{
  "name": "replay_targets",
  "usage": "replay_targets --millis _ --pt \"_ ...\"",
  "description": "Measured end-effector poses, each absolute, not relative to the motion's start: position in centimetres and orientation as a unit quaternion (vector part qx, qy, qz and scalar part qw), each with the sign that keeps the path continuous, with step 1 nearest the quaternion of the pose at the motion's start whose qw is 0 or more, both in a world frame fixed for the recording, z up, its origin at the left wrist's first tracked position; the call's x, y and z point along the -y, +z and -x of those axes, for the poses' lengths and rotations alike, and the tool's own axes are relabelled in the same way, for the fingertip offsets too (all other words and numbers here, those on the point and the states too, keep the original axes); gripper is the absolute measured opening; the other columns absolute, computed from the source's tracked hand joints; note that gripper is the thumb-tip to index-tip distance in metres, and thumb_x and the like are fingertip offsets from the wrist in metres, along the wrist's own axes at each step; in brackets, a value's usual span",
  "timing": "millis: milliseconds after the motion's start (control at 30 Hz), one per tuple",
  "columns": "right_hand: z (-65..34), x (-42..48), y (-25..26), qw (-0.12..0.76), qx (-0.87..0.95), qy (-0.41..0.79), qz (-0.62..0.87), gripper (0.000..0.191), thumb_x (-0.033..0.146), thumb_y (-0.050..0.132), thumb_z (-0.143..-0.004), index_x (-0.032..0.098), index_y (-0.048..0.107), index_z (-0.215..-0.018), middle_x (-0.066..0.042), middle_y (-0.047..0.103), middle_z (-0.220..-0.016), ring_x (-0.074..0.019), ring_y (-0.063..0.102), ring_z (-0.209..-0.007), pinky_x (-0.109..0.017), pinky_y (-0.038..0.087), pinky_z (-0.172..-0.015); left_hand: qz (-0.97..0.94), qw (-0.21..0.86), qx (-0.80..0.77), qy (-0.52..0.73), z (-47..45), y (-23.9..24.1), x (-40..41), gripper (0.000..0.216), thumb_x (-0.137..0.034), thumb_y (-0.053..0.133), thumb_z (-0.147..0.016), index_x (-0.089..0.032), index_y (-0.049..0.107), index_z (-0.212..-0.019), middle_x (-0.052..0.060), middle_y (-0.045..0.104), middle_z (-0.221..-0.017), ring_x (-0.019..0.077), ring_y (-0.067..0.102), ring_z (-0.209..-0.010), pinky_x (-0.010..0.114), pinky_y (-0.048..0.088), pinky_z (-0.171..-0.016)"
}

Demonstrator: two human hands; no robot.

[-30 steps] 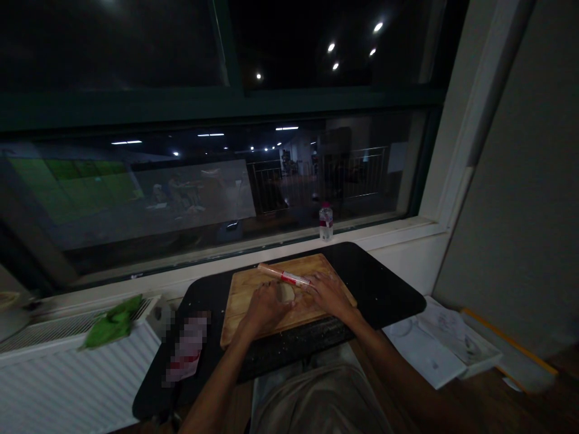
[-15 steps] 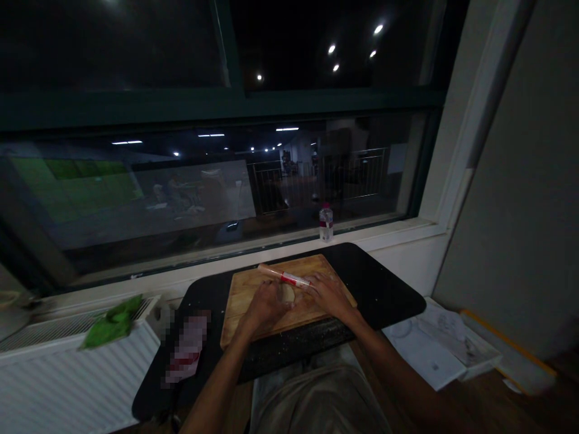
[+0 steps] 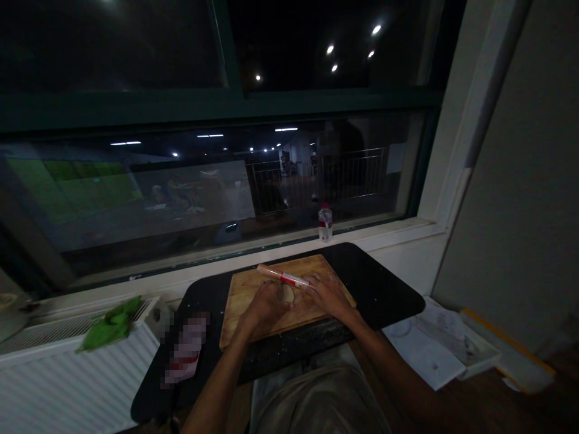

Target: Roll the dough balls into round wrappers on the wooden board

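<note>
A pale lump of dough lies on a wooden cutting board on a black table. My left hand cups the dough from the left, fingers curled against it. My right hand presses in from the right, fingers bent around the dough. A rolling pin with a red and white label lies on the board just behind both hands, untouched.
A small water bottle stands on the windowsill behind the table. A blurred packet lies on the table's left part. A green cloth rests on the radiator at left. Papers lie low at right.
Both hands stay on the dough with only slight finger shifts; the view has drifted a little.
</note>
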State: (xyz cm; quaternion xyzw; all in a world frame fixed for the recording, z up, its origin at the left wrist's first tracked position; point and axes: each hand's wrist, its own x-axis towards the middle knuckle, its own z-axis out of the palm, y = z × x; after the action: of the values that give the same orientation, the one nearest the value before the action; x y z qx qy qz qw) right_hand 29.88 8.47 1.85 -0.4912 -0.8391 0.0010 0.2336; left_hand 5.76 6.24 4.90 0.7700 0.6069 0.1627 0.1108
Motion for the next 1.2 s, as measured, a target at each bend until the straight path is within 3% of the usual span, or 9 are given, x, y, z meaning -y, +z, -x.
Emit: replay_targets --millis 467,633,800,867,933,1067,1200 --pt "-30.0 -8.9 1.5 0.239 0.844 0.008 0.481 0.037 0.038 0.051 -0.116 0.025 0.071 -0.144 -0.012 0.075 -0.136 -0.0287 0.068 -0.125 -0.040 0.048 -0.111 -0.766 0.055 -0.625 0.139 -5.6 4.7 -6.5 0.070 -0.049 0.085 -0.084 -0.017 0.066 -0.143 0.018 0.077 -0.134 0.0344 0.071 -0.122 0.040 0.052 -0.103" --pt "-30.0 -8.9 1.3 0.247 0.848 0.016 0.469 0.038 0.038 0.051 -0.116 0.021 0.072 -0.142 -0.013 0.075 -0.135 -0.0292 0.069 -0.124 -0.041 0.049 -0.111 -0.782 0.087 -0.599 0.147 -4.4 4.1 -6.2 0.055 -0.048 0.082 -0.087 -0.018 0.073 -0.132 0.017 0.077 -0.133 0.0353 0.070 -0.126 0.042 0.052 -0.108" --pt "-30.3 -9.4 1.3 0.261 0.859 0.041 0.439 0.037 0.038 0.050 -0.117 0.022 0.072 -0.143 -0.012 0.076 -0.135 -0.0279 0.068 -0.128 -0.041 0.050 -0.111 -0.773 0.160 -0.564 0.243 -2.2 3.3 -5.2 0.070 -0.041 0.085 -0.086 -0.022 0.064 -0.150 0.013 0.068 -0.154 0.0299 0.066 -0.137 0.039 0.052 -0.116" --pt "-30.3 -9.6 1.4 0.259 0.864 0.053 0.428 0.037 0.038 0.050 -0.117 0.022 0.072 -0.142 -0.012 0.076 -0.135 -0.0270 0.067 -0.129 -0.040 0.050 -0.112 -0.771 0.144 -0.555 0.276 -1.1 3.4 -5.1 0.053 -0.043 0.076 -0.096 -0.025 0.068 -0.145 0.011 0.071 -0.150 0.0293 0.065 -0.139 0.041 0.051 -0.119" --pt "-30.1 -9.7 1.8 0.251 0.871 0.062 0.418 0.038 0.041 0.052 -0.116 0.023 0.073 -0.141 -0.011 0.075 -0.137 -0.0269 0.067 -0.129 -0.039 0.051 -0.111 -0.768 0.083 -0.550 0.316 0.0 3.8 -5.5 0.034 -0.040 0.054 -0.109 -0.026 0.072 -0.135 0.010 0.074 -0.143 0.0279 0.064 -0.139 0.044 0.050 -0.122" --pt "-29.2 -10.4 3.1 0.220 0.899 0.061 0.374 0.037 0.045 0.058 -0.113 0.027 0.075 -0.141 -0.010 0.074 -0.142 -0.0281 0.066 -0.130 -0.040 0.050 -0.113 -0.738 -0.040 -0.598 0.309 2.0 4.5 -7.5 0.038 -0.038 0.043 -0.113 -0.023 0.071 -0.133 0.013 0.073 -0.138 0.0316 0.063 -0.137 0.050 0.050 -0.121" --pt "-28.1 -12.2 4.0 0.197 0.923 0.074 0.322 0.035 0.045 0.062 -0.111 0.025 0.078 -0.135 -0.009 0.078 -0.133 -0.0266 0.070 -0.122 -0.038 0.053 -0.109 -0.759 -0.059 -0.612 0.214 2.8 4.0 -9.3 0.041 -0.030 0.039 -0.113 -0.020 0.070 -0.138 0.014 0.072 -0.141 0.0290 0.065 -0.134 0.044 0.050 -0.119"
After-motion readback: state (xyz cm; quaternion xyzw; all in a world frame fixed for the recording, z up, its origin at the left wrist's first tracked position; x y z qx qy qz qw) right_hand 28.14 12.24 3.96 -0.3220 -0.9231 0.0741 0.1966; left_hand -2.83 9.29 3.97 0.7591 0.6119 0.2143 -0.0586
